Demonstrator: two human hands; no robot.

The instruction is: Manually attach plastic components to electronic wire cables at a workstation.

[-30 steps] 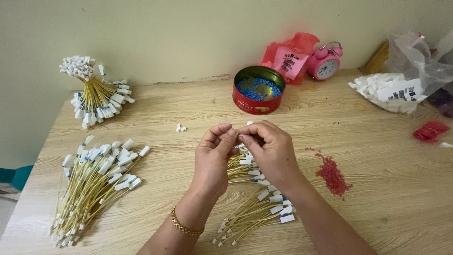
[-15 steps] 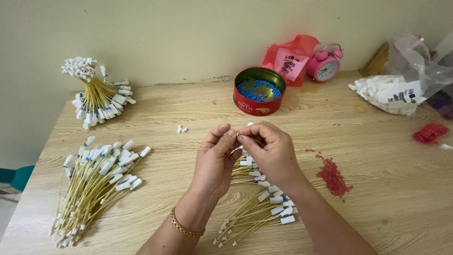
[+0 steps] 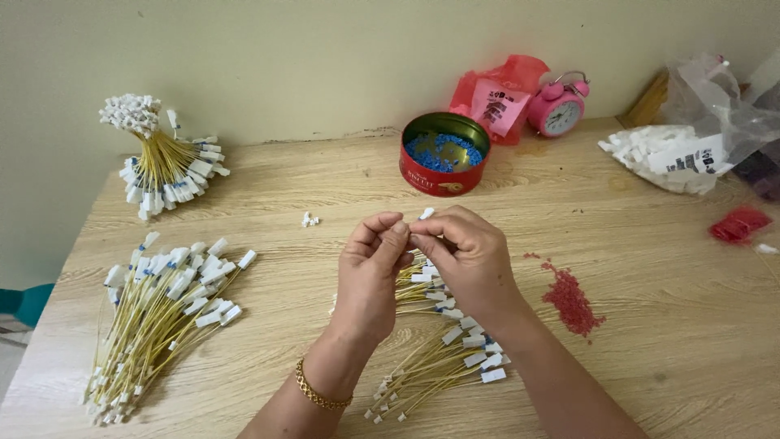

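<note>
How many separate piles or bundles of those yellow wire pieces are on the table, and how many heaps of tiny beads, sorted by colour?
Yellow wire bundles and piles: 3 (tied bundle, loose left pile, pile under the hands)
Blue bead heaps: 1, inside the red tin
Red bead heaps: 1, loose on the table
Total: 5

A round red tin (image 3: 443, 167) with blue bits inside sits on the wooden bench (image 3: 325, 187). A pink alarm clock (image 3: 559, 106) stands by the wall, next to a red plastic bag (image 3: 500, 93). A little pile of red bits (image 3: 573, 301) lies nearby.
</note>
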